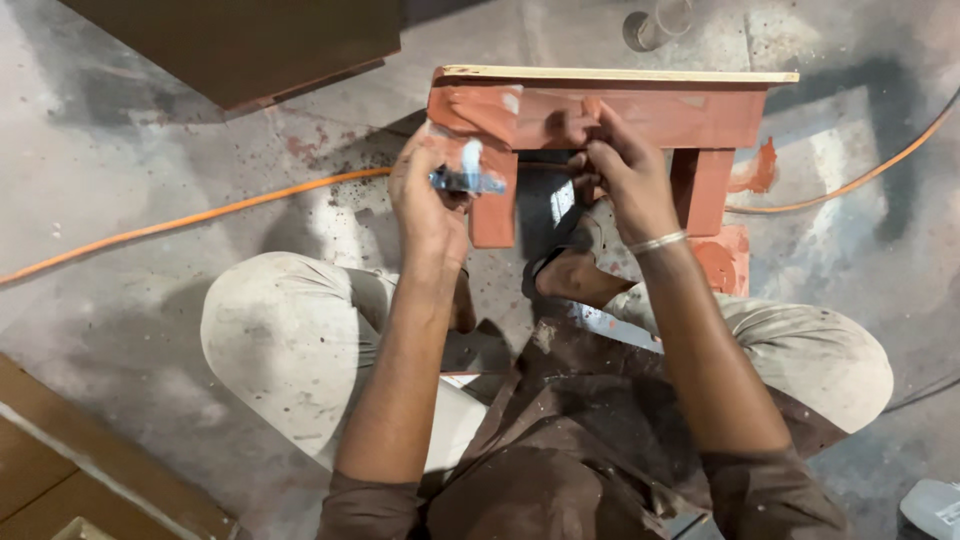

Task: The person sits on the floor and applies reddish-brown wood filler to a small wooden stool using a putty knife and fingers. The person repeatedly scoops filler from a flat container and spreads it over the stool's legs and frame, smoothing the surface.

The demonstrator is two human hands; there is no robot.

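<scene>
Currently the person squats on the grey concrete floor with a small red-primed wooden stool just ahead of the knees. Left hand grips a small blue-and-white tool against the stool's left leg; right hand presses fingertips on the apron. Orange cable runs behind.

The small red-painted stool stands close before my knees, blocking my way forward. Left of it an orange cable crosses open floor; beyond that sits a dark brown cabinet. Right of it, floor lies open.
</scene>
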